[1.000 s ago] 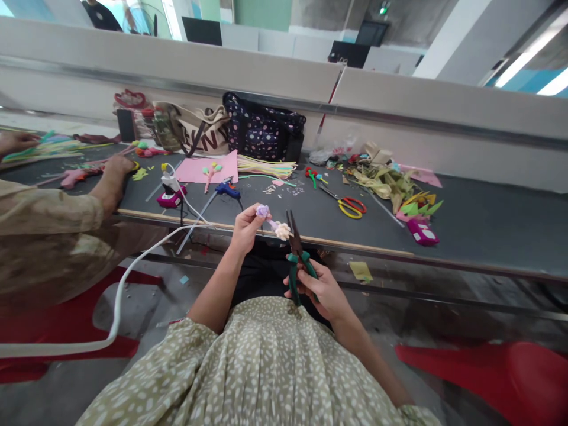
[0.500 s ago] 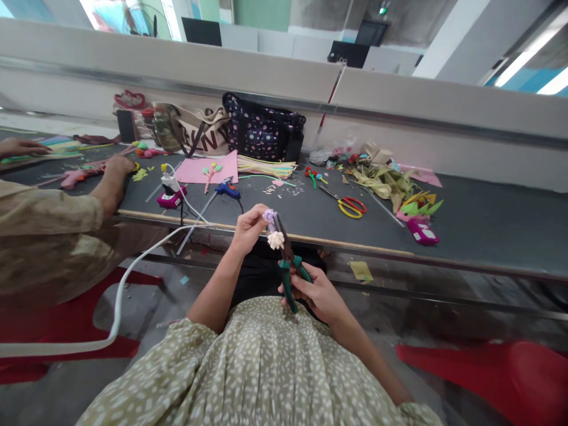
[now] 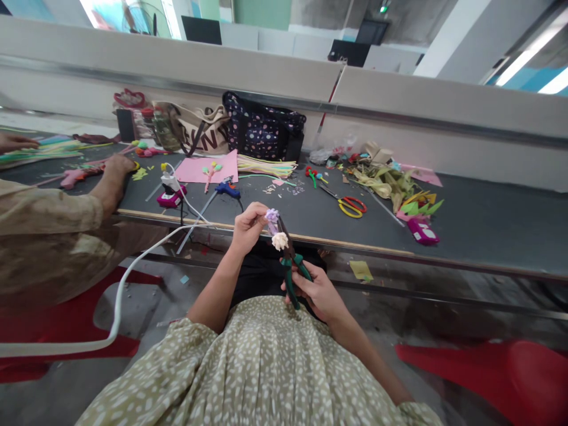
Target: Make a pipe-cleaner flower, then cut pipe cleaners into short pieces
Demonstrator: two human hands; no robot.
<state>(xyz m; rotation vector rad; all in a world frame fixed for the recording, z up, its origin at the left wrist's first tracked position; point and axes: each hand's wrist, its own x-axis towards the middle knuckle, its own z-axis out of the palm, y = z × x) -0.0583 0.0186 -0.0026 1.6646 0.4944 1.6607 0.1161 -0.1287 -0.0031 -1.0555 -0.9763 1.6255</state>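
Note:
My left hand (image 3: 249, 228) pinches a small purple flower piece (image 3: 272, 217) in front of the table's near edge. A cream fluffy flower (image 3: 280, 241) hangs just below the purple one, beside the plier jaws. Green-handled pliers (image 3: 290, 267) are in my right hand (image 3: 320, 292), with the jaws pointing up and the two handles spread apart. The dark jaws lie close against the flowers; whether they touch them I cannot tell.
On the dark table (image 3: 275, 207) lie scissors (image 3: 350, 206), a blue glue gun (image 3: 228, 188), pink paper (image 3: 186, 170) and dried husks (image 3: 381, 180). A dotted bag (image 3: 265, 127) stands behind. A white cable (image 3: 119, 296) crosses at left, near a co-worker's hand (image 3: 119, 168).
The cream flower has shifted slightly right and up against the pliers. My left hand has moved a little left. At far left, the co-worker's other hand has drawn back left.

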